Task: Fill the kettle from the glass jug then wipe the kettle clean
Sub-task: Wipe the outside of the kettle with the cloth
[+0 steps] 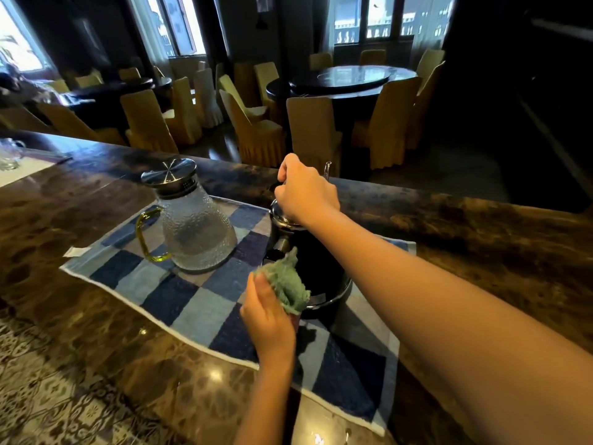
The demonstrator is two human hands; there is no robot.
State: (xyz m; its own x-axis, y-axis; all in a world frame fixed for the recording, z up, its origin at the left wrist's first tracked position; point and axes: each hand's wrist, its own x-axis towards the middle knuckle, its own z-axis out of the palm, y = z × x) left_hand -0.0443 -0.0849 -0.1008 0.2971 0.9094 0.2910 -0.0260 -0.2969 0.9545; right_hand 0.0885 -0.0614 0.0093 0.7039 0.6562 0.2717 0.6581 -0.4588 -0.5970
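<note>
A dark kettle with a shiny metal top stands on a blue checked towel on the counter. My right hand reaches over it and is closed on the knob or handle at its top. My left hand grips a bunched green cloth and presses it against the kettle's near left side. The textured glass jug, with a metal lid and a yellow-green handle, sits upright on the towel to the left of the kettle, apart from both hands.
The brown marble counter runs across the view, its far edge just behind the kettle. A glass item stands at the far left on a white mat. Covered chairs and round tables fill the room beyond.
</note>
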